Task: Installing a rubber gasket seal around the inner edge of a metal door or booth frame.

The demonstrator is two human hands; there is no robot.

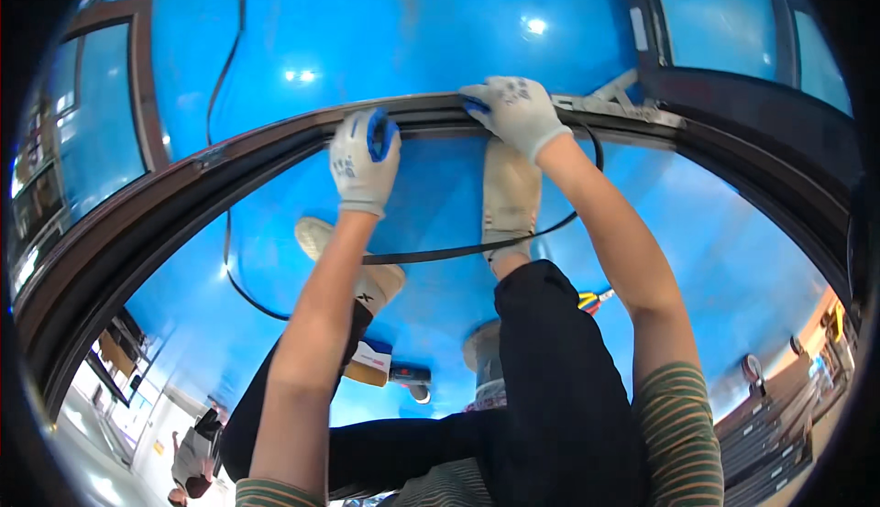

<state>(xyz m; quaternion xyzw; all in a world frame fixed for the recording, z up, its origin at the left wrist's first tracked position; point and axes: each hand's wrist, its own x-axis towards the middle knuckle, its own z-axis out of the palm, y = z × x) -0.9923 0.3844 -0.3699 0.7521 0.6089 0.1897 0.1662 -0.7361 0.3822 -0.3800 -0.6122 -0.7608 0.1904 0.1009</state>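
Note:
A long dark brown window or door frame (266, 148) crosses in front of me, bowed by the lens. My left hand (364, 163), in a white glove with blue on the palm side, is closed with curled fingers at the frame's near edge; anything inside them is hidden. Farther right, my right hand (518, 115), gloved the same way, bends its fingers down onto the rail, closed at a black rubber strip. That strip (440, 255) comes out by my right hand, loops round to the right and passes back across my shoes toward my left forearm.
Blue sheeting (412, 30) covers the surface below. More thin black strip (220, 81) trails at left. Between my legs lie a white and yellow box (369, 362) and a dark tool (412, 380). A yellow-and-red-handled tool (594, 302) lies right. A person (194, 457) is far lower left.

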